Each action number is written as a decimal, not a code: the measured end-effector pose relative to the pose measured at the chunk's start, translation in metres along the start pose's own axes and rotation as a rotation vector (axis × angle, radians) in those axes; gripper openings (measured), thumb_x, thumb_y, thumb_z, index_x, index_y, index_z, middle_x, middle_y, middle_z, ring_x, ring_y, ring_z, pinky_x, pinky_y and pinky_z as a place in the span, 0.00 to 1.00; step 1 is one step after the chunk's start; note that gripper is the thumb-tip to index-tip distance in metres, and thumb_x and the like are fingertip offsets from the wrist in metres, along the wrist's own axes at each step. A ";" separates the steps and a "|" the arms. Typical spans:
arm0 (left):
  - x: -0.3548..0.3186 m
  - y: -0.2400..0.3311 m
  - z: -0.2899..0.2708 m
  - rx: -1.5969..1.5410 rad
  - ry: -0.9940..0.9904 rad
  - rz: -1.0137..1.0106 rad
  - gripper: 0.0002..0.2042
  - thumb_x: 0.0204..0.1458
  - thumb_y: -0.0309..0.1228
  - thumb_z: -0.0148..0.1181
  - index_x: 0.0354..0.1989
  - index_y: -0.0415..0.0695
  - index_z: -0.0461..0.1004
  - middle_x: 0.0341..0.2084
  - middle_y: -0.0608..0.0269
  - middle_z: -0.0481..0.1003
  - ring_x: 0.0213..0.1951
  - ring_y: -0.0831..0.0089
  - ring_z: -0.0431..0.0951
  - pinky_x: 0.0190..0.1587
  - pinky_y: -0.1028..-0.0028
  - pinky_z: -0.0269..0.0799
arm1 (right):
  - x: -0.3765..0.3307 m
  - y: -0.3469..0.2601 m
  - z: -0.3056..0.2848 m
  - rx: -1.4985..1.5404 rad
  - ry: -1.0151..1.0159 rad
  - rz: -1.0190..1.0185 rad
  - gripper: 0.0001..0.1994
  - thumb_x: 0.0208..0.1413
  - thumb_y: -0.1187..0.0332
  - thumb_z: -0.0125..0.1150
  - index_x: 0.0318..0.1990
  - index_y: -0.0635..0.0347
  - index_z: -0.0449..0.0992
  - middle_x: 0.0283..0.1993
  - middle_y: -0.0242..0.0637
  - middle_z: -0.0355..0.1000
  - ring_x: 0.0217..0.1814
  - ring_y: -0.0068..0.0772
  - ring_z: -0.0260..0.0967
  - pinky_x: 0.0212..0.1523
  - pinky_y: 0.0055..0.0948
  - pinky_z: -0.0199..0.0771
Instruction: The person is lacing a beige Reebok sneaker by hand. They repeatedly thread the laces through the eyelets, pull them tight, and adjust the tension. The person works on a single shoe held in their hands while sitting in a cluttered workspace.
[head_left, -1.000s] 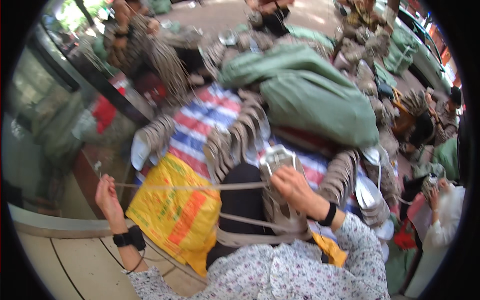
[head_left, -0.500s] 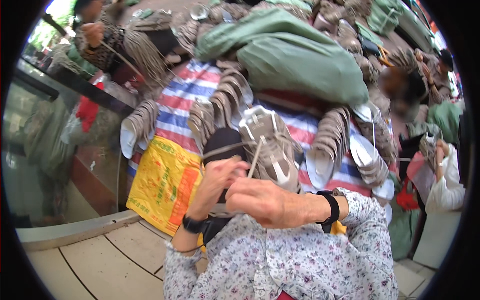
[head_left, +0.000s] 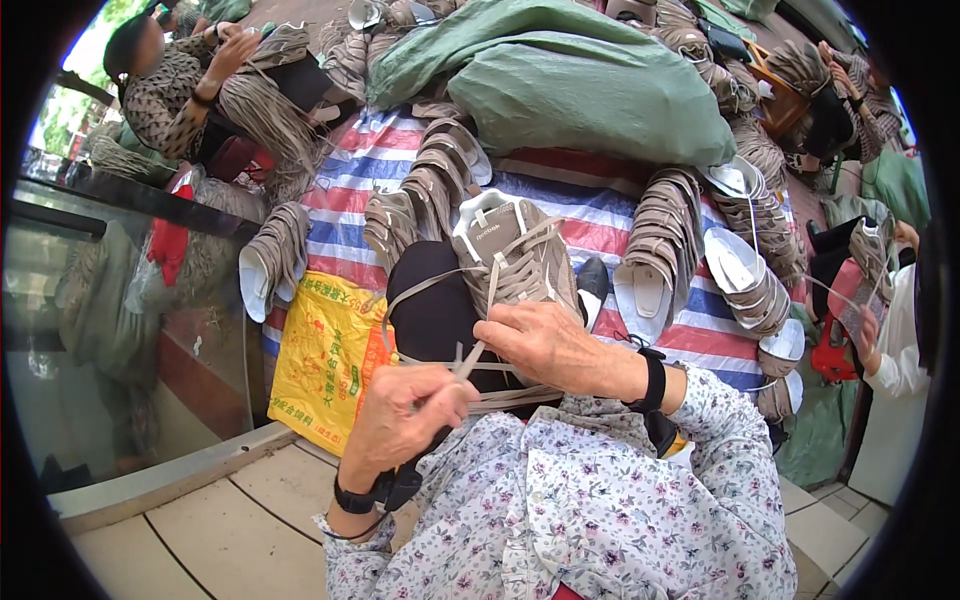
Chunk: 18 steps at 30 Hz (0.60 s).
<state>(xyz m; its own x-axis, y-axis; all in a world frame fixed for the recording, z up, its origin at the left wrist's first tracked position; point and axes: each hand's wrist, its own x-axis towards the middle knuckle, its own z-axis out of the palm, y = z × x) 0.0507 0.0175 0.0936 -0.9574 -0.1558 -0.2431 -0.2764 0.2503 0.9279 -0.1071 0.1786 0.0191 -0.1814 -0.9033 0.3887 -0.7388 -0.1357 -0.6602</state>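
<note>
**Lacing a shoe: upper rows threaded, ends not yet tied**

The shoe (head_left: 515, 262) sits on the person's lap, toe pointing away, resting on a dark cloth (head_left: 437, 310) over the knee. The lace (head_left: 480, 345) already crosses the upper eyelets in several rows, so the threading looks well along; the loose ends run slack toward the body and no knot shows, so tightening and tying seem to be left.

The left hand (head_left: 412, 422) has its fingers pinched on a lace end, held just below the shoe's heel. The right hand (head_left: 545, 345) lies on the near side of the shoe, fingers curled and apparently gripping the other strand, though the grip itself is partly hidden.

The shoe is a grey-beige trainer with a white tongue and flat beige laces, clean and unworn in look.

Around it lie stacked rows of like shoes (head_left: 670, 235) on a striped sheet (head_left: 370, 160), a yellow bag (head_left: 320, 355) and green sacks (head_left: 590, 95).
</note>
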 end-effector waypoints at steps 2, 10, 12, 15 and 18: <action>-0.008 -0.010 -0.008 -0.190 0.168 -0.034 0.11 0.62 0.28 0.54 0.41 0.33 0.80 0.27 0.59 0.79 0.28 0.78 0.79 0.33 0.80 0.75 | 0.002 -0.011 -0.004 0.095 0.039 -0.061 0.08 0.50 0.75 0.60 0.35 0.64 0.68 0.28 0.40 0.65 0.28 0.44 0.71 0.28 0.40 0.71; 0.003 -0.028 -0.068 0.018 0.646 0.048 0.14 0.64 0.29 0.53 0.53 0.37 0.75 0.33 0.62 0.80 0.28 0.85 0.76 0.30 0.85 0.69 | 0.001 -0.078 -0.024 0.844 -0.073 -0.222 0.07 0.56 0.75 0.57 0.31 0.68 0.66 0.24 0.42 0.60 0.24 0.43 0.66 0.24 0.40 0.66; 0.009 -0.030 -0.077 -0.114 0.647 0.078 0.17 0.64 0.31 0.54 0.59 0.37 0.69 0.34 0.62 0.80 0.24 0.89 0.72 0.26 0.89 0.62 | 0.001 -0.092 -0.029 1.026 -0.073 -0.276 0.08 0.57 0.74 0.57 0.31 0.69 0.66 0.24 0.43 0.59 0.24 0.46 0.65 0.26 0.40 0.65; 0.014 -0.028 -0.084 -0.291 0.534 0.145 0.18 0.64 0.32 0.54 0.58 0.36 0.66 0.34 0.62 0.80 0.23 0.90 0.71 0.24 0.91 0.60 | 0.003 -0.106 -0.042 1.205 -0.234 -0.309 0.08 0.58 0.73 0.56 0.31 0.68 0.66 0.25 0.44 0.61 0.25 0.47 0.65 0.27 0.40 0.65; 0.029 -0.006 -0.061 -0.309 0.355 0.109 0.18 0.64 0.32 0.54 0.58 0.36 0.62 0.31 0.62 0.78 0.20 0.89 0.70 0.22 0.91 0.61 | 0.002 -0.102 -0.039 1.217 -0.324 -0.285 0.07 0.59 0.71 0.56 0.34 0.68 0.70 0.25 0.44 0.65 0.26 0.45 0.67 0.28 0.38 0.66</action>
<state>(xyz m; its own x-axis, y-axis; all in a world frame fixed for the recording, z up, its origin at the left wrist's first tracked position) 0.0297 -0.0463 0.0985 -0.8769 -0.4742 -0.0781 -0.0865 -0.0041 0.9962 -0.0576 0.2067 0.1120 0.1749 -0.8149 0.5526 0.3694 -0.4660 -0.8040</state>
